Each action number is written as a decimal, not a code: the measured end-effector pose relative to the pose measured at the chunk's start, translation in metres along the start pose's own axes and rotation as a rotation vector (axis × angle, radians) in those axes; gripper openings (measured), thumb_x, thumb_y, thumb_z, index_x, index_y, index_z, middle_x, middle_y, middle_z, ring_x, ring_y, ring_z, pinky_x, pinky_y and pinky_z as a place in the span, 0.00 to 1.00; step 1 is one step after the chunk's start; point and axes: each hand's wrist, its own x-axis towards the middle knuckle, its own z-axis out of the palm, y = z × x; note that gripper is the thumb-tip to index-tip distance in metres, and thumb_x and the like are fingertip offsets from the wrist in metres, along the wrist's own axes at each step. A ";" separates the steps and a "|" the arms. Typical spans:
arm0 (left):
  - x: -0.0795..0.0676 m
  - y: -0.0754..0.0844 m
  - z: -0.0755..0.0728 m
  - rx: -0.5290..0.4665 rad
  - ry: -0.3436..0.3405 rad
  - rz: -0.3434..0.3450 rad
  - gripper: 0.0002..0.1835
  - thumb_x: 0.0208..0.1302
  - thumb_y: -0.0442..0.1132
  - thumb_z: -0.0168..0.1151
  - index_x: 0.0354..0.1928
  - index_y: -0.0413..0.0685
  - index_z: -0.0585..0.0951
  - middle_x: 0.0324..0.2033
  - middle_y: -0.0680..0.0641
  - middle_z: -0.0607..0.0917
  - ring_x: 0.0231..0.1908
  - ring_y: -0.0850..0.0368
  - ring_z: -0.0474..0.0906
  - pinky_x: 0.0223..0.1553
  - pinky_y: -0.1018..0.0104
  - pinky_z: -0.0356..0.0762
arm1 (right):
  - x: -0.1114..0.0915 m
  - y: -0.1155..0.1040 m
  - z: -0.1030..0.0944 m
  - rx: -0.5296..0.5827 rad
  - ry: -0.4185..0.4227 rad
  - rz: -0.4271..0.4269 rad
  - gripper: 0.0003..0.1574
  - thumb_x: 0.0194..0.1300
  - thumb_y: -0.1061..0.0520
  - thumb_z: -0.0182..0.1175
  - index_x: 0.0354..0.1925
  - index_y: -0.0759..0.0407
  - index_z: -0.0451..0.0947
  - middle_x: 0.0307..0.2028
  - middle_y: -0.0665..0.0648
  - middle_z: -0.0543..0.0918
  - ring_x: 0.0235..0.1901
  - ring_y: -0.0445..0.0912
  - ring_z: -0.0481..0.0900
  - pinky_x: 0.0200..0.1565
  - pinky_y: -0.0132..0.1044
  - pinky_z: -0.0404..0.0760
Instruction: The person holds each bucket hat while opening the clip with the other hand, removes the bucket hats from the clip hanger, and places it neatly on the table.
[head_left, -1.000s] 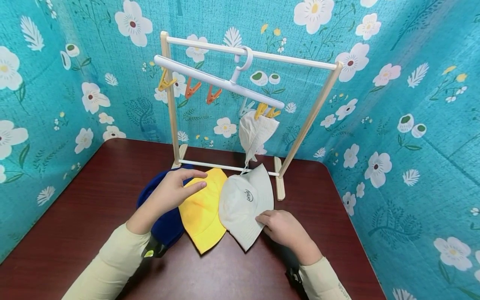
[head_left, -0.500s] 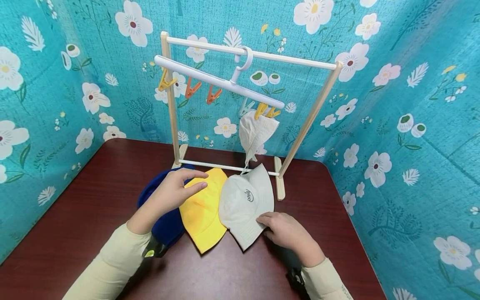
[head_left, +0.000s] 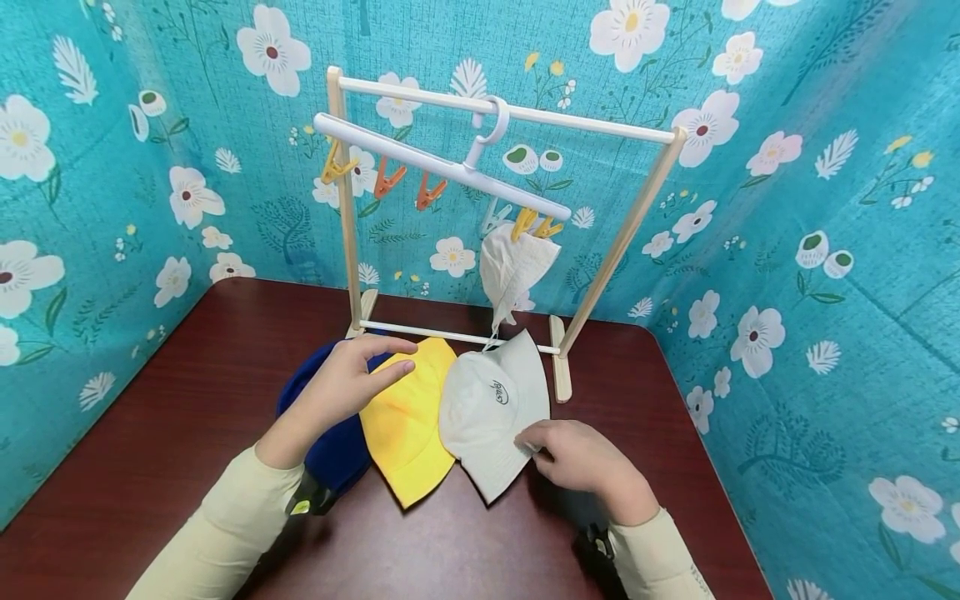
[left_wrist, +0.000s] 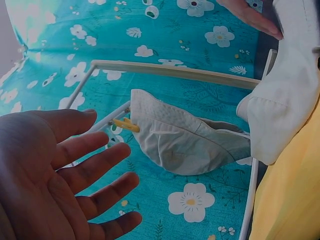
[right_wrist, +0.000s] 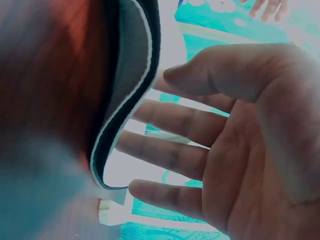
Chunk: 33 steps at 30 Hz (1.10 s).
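Three bucket hats lie side by side on the table: a dark blue hat [head_left: 337, 454], a yellow hat [head_left: 408, 433] and a pale grey hat [head_left: 491, 417] with small lettering. My left hand [head_left: 341, 387] is above the blue and yellow hats; its fingers are spread and hold nothing in the left wrist view. At the grey hat's right brim is my right hand [head_left: 577, 454]. In the right wrist view its fingers [right_wrist: 175, 155] extend to the brim [right_wrist: 135, 95], while the thumb stands apart from it. Whether the fingertips touch the brim is hard to tell.
A wooden rack [head_left: 645, 221] stands behind the hats. On its bar hangs a white hanger [head_left: 420, 154] with orange, yellow and pale clips. A whitish cloth hat [head_left: 517, 267] with ties hangs from clips at the hanger's lower right end. Floral curtains surround the table [head_left: 150, 467].
My right hand has shifted slightly right, and its thumb has come away from the grey hat's brim. The left hand keeps its place over the hats.
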 end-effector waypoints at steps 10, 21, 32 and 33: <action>0.000 0.001 0.002 -0.005 -0.003 0.006 0.19 0.72 0.51 0.65 0.59 0.53 0.85 0.55 0.52 0.87 0.63 0.51 0.77 0.55 0.50 0.81 | 0.005 -0.004 -0.015 -0.049 0.082 -0.016 0.16 0.67 0.57 0.66 0.53 0.53 0.86 0.49 0.49 0.88 0.50 0.42 0.86 0.51 0.43 0.84; 0.000 -0.001 0.004 0.009 0.002 0.005 0.18 0.71 0.51 0.66 0.58 0.53 0.86 0.54 0.52 0.87 0.62 0.51 0.78 0.58 0.48 0.80 | 0.009 -0.003 -0.032 -0.080 0.139 0.026 0.15 0.68 0.51 0.68 0.52 0.49 0.88 0.47 0.47 0.89 0.45 0.41 0.87 0.47 0.42 0.86; 0.001 -0.004 0.006 0.008 0.004 -0.001 0.18 0.71 0.51 0.66 0.58 0.53 0.86 0.55 0.52 0.87 0.62 0.51 0.78 0.57 0.48 0.81 | 0.015 -0.004 -0.041 -0.132 0.202 0.028 0.14 0.68 0.49 0.68 0.51 0.48 0.88 0.45 0.45 0.89 0.44 0.40 0.87 0.46 0.42 0.86; 0.001 -0.003 0.006 0.004 0.002 -0.002 0.19 0.71 0.51 0.66 0.58 0.53 0.86 0.55 0.52 0.87 0.62 0.51 0.78 0.56 0.48 0.81 | 0.016 -0.004 -0.042 -0.134 0.211 0.035 0.14 0.68 0.49 0.68 0.50 0.48 0.88 0.44 0.45 0.90 0.41 0.40 0.87 0.44 0.42 0.86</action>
